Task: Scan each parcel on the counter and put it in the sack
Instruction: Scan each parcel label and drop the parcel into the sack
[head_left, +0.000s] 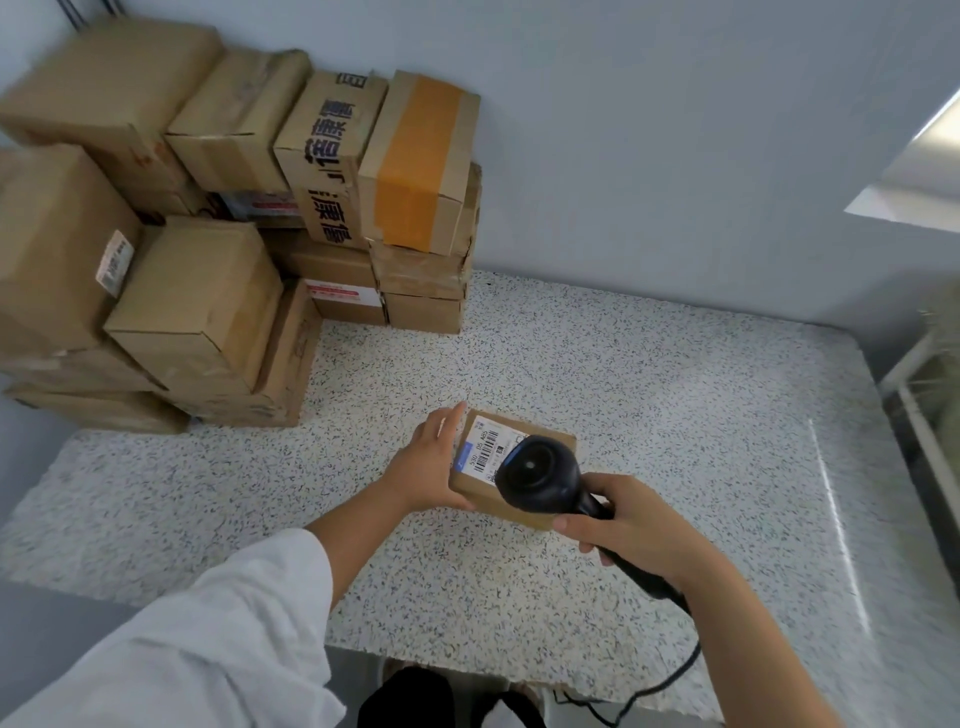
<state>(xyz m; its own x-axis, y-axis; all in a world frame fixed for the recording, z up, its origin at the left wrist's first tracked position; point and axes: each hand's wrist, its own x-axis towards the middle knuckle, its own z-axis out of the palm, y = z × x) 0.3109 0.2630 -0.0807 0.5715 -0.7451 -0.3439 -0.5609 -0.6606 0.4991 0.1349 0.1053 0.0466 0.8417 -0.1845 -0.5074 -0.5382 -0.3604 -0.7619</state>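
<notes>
One labelled parcel, one black scanner, one left hand, one right hand, roughly a dozen stacked boxes.

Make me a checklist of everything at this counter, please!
Surface: speckled counter, light glare on its right side.
Job's things: small parcel lying flat, barcode label facing up; black scanner over it; cardboard boxes piled at back left; sack cannot be made out.
Clutter: nothing seen.
Hands: left hand rests against the parcel's left side, fingers straight; right hand grips the scanner's handle.
Cables: black cord runs from the scanner over the counter's front edge.
Surroundings: pale wall behind.
</notes>
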